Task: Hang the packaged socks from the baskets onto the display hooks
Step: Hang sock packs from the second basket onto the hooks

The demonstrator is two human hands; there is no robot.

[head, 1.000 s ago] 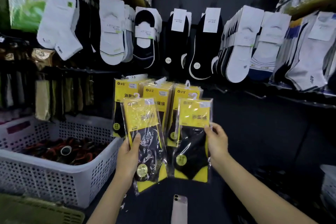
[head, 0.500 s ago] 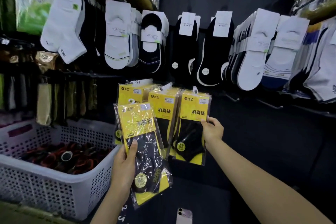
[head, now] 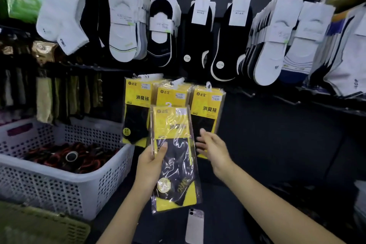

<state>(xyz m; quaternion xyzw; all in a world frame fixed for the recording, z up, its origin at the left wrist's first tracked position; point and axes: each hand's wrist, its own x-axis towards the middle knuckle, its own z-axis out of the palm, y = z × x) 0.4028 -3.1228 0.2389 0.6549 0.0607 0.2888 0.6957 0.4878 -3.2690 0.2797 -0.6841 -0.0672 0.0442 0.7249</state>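
Gripping a sock packet (head: pixel 174 156) by its left edge, the left hand (head: pixel 150 166) lays its thumb across the clear film front, with its fingers behind. The packet stands nearly upright at mid-view, yellow header card at twelve o'clock and yellow toe end at six. The right hand (head: pixel 212 148) hangs at three o'clock of the packet, just beside its right edge, fingers spread and relaxed, holding nothing. Whether a fingertip touches the film cannot be told.

Behind, at twelve o'clock, three hanging packets (head: pixel 208 105) of the same yellow-and-black kind sit side by side with edges overlapping. The held packet covers the lower part of the middle one, and the right hand is in front of the lower part of the right one.

At nine o'clock a white perforated basket (head: pixel 59 184) holds dark red-and-black items, its near corner close to the left forearm. A green crate (head: pixel 39 226) shows at seven o'clock. A pale phone (head: pixel 195 226) lies at six, just below the packet's bottom edge. Rows of low-cut socks (head: pixel 122 31) fill the rack from ten to two o'clock. From three to five o'clock a dark wall panel (head: pixel 277 144) leaves open room beside the right forearm, with thin metal hooks (head: pixel 247 93) jutting along its top edge.
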